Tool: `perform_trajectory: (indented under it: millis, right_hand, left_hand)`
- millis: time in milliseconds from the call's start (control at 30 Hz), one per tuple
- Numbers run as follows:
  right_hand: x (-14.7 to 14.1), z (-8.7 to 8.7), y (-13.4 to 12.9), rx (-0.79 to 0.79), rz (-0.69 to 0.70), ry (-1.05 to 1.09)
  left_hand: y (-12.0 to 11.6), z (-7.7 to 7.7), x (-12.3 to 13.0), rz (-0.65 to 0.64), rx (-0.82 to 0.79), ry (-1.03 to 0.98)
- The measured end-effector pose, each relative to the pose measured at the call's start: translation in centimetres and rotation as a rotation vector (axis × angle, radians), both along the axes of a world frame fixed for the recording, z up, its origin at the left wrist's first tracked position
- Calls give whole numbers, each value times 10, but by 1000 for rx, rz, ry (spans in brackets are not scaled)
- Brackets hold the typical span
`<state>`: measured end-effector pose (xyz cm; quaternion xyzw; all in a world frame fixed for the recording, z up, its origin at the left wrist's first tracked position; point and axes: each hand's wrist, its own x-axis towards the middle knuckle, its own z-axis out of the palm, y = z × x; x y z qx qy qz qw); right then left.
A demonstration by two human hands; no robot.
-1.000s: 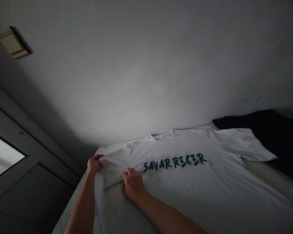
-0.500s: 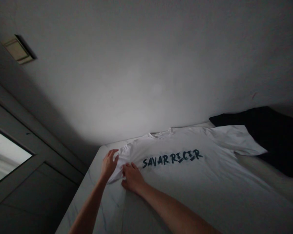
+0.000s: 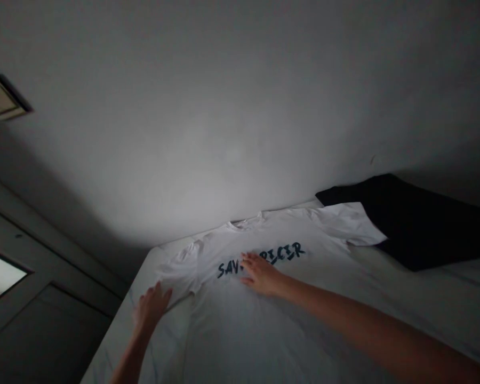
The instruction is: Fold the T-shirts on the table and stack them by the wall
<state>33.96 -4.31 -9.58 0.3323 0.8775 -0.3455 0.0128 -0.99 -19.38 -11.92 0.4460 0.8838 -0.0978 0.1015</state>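
The white T-shirt (image 3: pixel 224 314) lies front up under and around both hands, its collar (image 3: pixel 244 226) beyond them. The right hand (image 3: pixel 260 273) is flat and empty, fingers spread over the lettering (image 3: pixel 290 252). The left hand (image 3: pixel 152 305) is at the hem of the nearer sleeve (image 3: pixel 178 272), fingers loosely curved and thumb apart, with no cloth visibly pinched (whether the tips touch the fabric, I cannot tell).

The step looks like smoothing the shirt. To do it well, the right palm should press lightly and stroke outward, since a hard push could drag the print askew. The sleeve wrinkles, ahead of the left hand and toward the shoulder, probably call for a gentle pull along the sleeve while the right hand anchors the chest. The other sleeve (image 3: pixel 352 221), beyond the right hand, overlaps the black cloth (image 3: pixel 416 224); a careless tug could shift both.
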Motion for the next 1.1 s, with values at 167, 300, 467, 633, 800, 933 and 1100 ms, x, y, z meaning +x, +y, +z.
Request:
perform_trajectory:
  millis: [167, 300, 467, 633, 800, 933, 1100]
  right_hand:
    - [-2, -16, 40, 61, 47, -105]
    - [-71, -25, 39, 7, 235, -18]
    - [-176, -35, 25, -11, 308, 70]
    - [-225, -57, 17, -9, 272, 101]
    - [-233, -76, 13, 7, 248, 116]
    - [-230, -73, 20, -11, 306, 101]
    - [-178, -60, 52, 87, 93, 161]
  left_hand:
    - [8, 28, 22, 275, 23, -28]
    - [-4, 28, 33, 390, 104, -181]
    - [-23, 15, 37, 448, 278, -252]
    - [-35, 7, 27, 312, 449, -321]
    - [-41, 9, 14, 277, 293, -313]
    - [-18, 23, 11, 115, 120, -5]
    - [72, 4, 50, -250, 356, -70]
